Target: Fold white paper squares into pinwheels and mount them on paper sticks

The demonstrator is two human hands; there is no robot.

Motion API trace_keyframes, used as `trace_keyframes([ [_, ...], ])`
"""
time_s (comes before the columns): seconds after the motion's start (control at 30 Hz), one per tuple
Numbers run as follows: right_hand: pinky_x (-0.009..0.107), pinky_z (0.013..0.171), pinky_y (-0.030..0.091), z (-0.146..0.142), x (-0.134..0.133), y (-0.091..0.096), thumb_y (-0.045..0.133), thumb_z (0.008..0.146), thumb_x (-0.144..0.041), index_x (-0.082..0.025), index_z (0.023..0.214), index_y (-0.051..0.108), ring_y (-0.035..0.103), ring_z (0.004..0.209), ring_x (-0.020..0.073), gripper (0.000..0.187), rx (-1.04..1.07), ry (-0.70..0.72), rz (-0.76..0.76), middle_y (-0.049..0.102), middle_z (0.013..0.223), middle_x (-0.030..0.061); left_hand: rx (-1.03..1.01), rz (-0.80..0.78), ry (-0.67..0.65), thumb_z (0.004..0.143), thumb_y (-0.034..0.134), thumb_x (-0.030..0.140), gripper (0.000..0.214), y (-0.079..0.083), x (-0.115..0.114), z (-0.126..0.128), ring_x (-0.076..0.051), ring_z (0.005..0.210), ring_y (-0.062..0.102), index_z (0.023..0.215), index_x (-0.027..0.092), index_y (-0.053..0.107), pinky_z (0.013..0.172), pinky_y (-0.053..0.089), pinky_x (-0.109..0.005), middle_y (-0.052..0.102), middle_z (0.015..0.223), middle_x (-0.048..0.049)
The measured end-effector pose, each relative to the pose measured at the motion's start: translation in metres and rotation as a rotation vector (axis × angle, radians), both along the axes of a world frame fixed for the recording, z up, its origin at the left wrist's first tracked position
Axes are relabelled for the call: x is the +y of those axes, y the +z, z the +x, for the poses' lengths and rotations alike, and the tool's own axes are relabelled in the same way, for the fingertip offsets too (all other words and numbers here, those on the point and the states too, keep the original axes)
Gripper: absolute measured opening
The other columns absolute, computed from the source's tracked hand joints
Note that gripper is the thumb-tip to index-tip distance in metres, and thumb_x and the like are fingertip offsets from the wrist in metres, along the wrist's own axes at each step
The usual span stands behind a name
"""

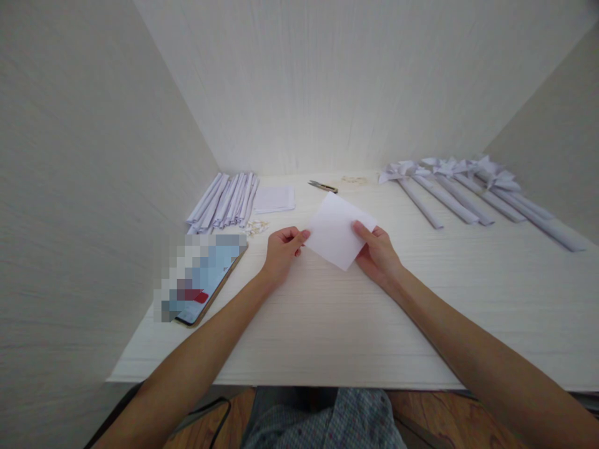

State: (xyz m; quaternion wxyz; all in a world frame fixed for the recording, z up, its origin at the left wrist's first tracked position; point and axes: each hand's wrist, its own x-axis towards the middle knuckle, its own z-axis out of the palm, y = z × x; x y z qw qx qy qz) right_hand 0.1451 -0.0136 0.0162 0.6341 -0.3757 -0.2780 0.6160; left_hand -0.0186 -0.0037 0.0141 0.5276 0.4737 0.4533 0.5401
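A white square sheet of paper [334, 227] is held between my two hands above the middle of the table, turned so that its corners point up, down and sideways. My left hand [281, 251] pinches its left corner between thumb and fingers. On the right side, my right hand [378, 254] has its thumb on top of the paper and its fingers underneath. Beyond the sheet lie thread snips [322, 186]. A small stack of white paper squares [275, 199] rests on the table to the left of the snips.
Rolled paper sticks [224, 199] lie in a bundle at the back left. Several paper pinwheels [461, 181] on rolled sticks lie at the right. A phone [210, 287], partly blurred, is on the left. Small pale bits [256, 227] lie near the bundle. Walls enclose the table [337, 337].
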Motion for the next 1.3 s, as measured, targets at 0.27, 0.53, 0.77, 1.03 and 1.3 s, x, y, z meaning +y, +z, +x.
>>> trace_keyframes([
  [0.27,0.033,0.066,0.050,-0.007,-0.003,-0.001,0.076,0.049,-0.022,-0.017,0.066,0.063,0.061,0.067,0.0163,0.022,-0.031,-0.151,0.017,0.068,0.071,0.0021,-0.138,-0.046,-0.081,0.053,0.071,0.036,0.026,-0.001,-0.006,0.008,-0.008,0.055,0.052,0.059,0.014,0.060,0.057,0.043,-0.021,0.058,0.056,0.0022],
  [0.53,0.027,0.054,0.045,-0.006,-0.009,-0.010,0.071,0.058,-0.031,-0.017,0.061,0.066,0.055,0.057,0.0136,0.015,-0.350,0.082,0.139,0.064,0.062,0.0004,-0.156,-0.081,-0.011,0.057,0.070,0.032,0.031,-0.004,-0.015,0.017,-0.018,0.082,0.061,0.081,0.013,0.065,0.073,0.048,-0.031,0.068,0.085,-0.0067],
  [0.77,0.026,0.057,0.042,-0.004,-0.008,-0.013,0.067,0.063,-0.032,-0.018,0.064,0.067,0.054,0.056,0.0122,0.014,-0.501,0.215,0.191,0.062,0.060,-0.0020,0.100,0.002,-0.016,0.064,0.064,0.034,0.027,0.000,-0.013,0.007,-0.018,0.070,0.062,0.078,0.011,0.066,0.065,0.049,-0.030,0.069,0.076,-0.0064],
  [1.03,0.029,0.064,0.047,-0.010,-0.004,-0.013,0.068,0.060,-0.035,-0.020,0.072,0.066,0.060,0.069,0.0166,0.019,-0.166,0.249,0.104,0.067,0.068,0.0002,0.725,0.699,-0.168,0.080,0.034,0.011,0.043,-0.002,-0.017,-0.001,-0.018,0.111,0.049,0.120,0.017,0.047,0.096,0.037,-0.036,0.054,0.121,-0.0093],
  [1.3,0.030,0.064,0.049,-0.014,-0.007,0.000,0.071,0.053,-0.026,-0.018,0.063,0.063,0.061,0.073,0.0179,0.015,-0.061,0.224,-0.035,0.066,0.064,0.0008,1.206,0.861,-0.240,0.075,0.030,0.003,0.059,-0.001,-0.017,0.001,-0.019,0.120,0.039,0.132,0.018,0.028,0.096,0.039,-0.037,0.035,0.137,-0.0121],
])
